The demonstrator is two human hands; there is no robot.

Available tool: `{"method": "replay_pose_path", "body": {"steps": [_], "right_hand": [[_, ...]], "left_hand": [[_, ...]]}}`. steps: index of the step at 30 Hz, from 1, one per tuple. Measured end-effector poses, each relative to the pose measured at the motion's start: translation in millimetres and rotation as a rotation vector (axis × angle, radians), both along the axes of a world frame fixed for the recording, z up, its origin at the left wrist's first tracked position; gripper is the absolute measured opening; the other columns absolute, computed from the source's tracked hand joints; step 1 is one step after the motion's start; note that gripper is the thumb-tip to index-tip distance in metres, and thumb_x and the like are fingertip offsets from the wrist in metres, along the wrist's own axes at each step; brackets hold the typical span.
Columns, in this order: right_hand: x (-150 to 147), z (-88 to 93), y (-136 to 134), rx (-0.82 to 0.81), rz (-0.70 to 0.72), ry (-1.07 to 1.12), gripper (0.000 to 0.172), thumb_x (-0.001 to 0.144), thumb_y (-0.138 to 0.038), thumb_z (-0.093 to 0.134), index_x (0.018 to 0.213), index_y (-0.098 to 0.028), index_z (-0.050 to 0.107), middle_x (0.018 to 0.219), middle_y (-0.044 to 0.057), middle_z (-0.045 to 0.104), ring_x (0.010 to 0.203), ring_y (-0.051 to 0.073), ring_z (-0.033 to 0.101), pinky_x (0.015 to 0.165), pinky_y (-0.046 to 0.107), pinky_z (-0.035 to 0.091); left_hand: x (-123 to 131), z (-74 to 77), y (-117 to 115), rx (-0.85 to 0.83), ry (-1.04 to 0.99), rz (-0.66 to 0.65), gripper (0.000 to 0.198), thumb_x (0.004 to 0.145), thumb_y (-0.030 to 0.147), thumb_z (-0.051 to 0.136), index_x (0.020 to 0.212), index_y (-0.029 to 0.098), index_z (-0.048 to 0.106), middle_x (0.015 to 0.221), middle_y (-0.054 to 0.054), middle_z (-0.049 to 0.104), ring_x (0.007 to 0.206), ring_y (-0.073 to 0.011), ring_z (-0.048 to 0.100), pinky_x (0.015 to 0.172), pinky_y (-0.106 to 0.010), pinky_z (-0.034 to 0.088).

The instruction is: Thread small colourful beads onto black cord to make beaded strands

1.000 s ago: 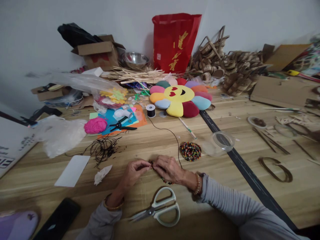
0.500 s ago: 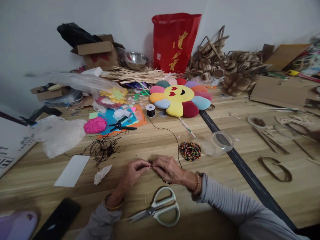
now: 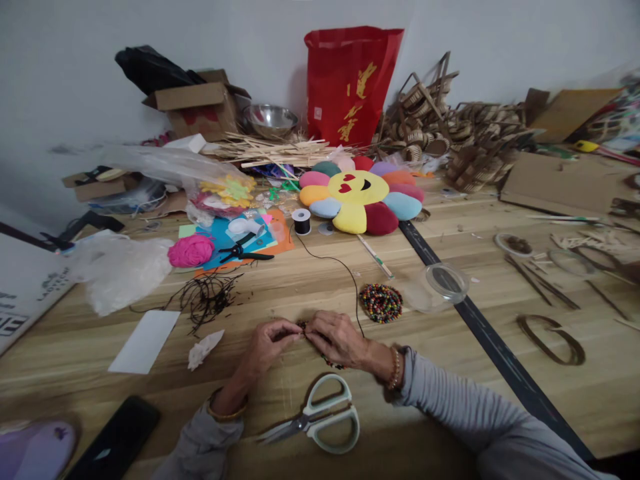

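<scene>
My left hand (image 3: 273, 341) pinches with thumb and forefinger at the end of a beaded strand, though exactly what lies between the fingertips is too small to make out. Small multicoloured beads (image 3: 332, 363) peek out from under my right hand (image 3: 337, 339), whose fingers are closed over the strand and hide most of it. Just beyond the right hand a coiled bead string (image 3: 381, 303) rests on the table. A black cord (image 3: 330, 259) runs from its spool (image 3: 301, 222) down to behind my right wrist. Close in front of me lie white-handled scissors (image 3: 320, 417), blades pointing left.
To the left are a tangle of black cord pieces (image 3: 210, 297), white paper (image 3: 145, 342), a crumpled tissue (image 3: 205, 349) and a phone (image 3: 117, 437). A flower cushion (image 3: 360, 193) sits behind. On the right are a clear round container (image 3: 447, 282) and a brown strip loop (image 3: 550, 339).
</scene>
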State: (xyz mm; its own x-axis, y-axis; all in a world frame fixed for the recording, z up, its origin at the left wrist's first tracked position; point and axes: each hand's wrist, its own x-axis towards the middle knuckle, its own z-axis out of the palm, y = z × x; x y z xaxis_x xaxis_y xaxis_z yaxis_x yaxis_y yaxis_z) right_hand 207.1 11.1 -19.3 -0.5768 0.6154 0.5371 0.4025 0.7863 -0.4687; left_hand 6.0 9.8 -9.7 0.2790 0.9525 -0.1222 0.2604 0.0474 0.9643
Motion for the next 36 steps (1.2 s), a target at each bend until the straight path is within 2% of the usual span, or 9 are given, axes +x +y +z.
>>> {"method": "replay_pose_path", "body": {"steps": [5, 13, 25, 31, 36], "right_hand": [[0.4, -0.3, -0.1, -0.004, 0.002, -0.001, 0.012, 0.093, -0.017, 0.046, 0.087, -0.017, 0.056, 0.080, 0.005, 0.063, 0.073, 0.015, 0.058, 0.065, 0.025, 0.046], [0.1, -3.4, 0.4, 0.001, 0.004, -0.009, 0.010, 0.093, -0.017, 0.047, 0.087, -0.018, 0.056, 0.081, 0.005, 0.063, 0.072, 0.015, 0.057, 0.065, 0.025, 0.046], [-0.3, -1.7, 0.4, -0.044, 0.069, 0.061, 0.008, 0.095, -0.021, 0.049, 0.091, -0.018, 0.055, 0.081, 0.005, 0.064, 0.076, 0.015, 0.060, 0.068, 0.024, 0.048], [-0.2, -4.8, 0.1, -0.074, 0.107, 0.101, 0.014, 0.095, -0.027, 0.048, 0.084, -0.018, 0.049, 0.076, 0.005, 0.062, 0.070, 0.014, 0.059, 0.065, 0.023, 0.047], [-1.0, -4.9, -0.6, -0.044, 0.109, 0.095, 0.017, 0.096, -0.030, 0.047, 0.084, -0.018, 0.049, 0.073, 0.004, 0.061, 0.067, 0.014, 0.058, 0.064, 0.023, 0.046]], "left_hand": [[-0.1, -3.3, 0.6, -0.001, -0.005, 0.005, 0.013, 0.066, 0.024, 0.069, 0.073, 0.014, 0.072, 0.072, -0.006, 0.074, 0.068, -0.0183, 0.066, 0.065, -0.026, 0.052], [1.1, 3.6, 0.1, -0.002, 0.010, -0.006, 0.013, 0.066, 0.025, 0.068, 0.072, 0.014, 0.072, 0.073, -0.006, 0.073, 0.069, -0.0181, 0.066, 0.064, -0.025, 0.051], [0.2, 3.9, 0.2, 0.041, 0.027, -0.038, 0.009, 0.068, 0.023, 0.068, 0.071, 0.015, 0.072, 0.072, -0.005, 0.073, 0.069, -0.0179, 0.065, 0.065, -0.026, 0.051], [2.2, 7.4, -2.1, -0.037, -0.038, -0.024, 0.013, 0.067, 0.022, 0.070, 0.077, 0.014, 0.070, 0.076, -0.007, 0.074, 0.073, -0.0188, 0.067, 0.069, -0.028, 0.052], [2.5, 7.6, -3.6, -0.042, -0.053, -0.035, 0.011, 0.064, 0.021, 0.073, 0.071, 0.014, 0.069, 0.072, -0.005, 0.072, 0.070, -0.0178, 0.065, 0.068, -0.027, 0.051]]}}
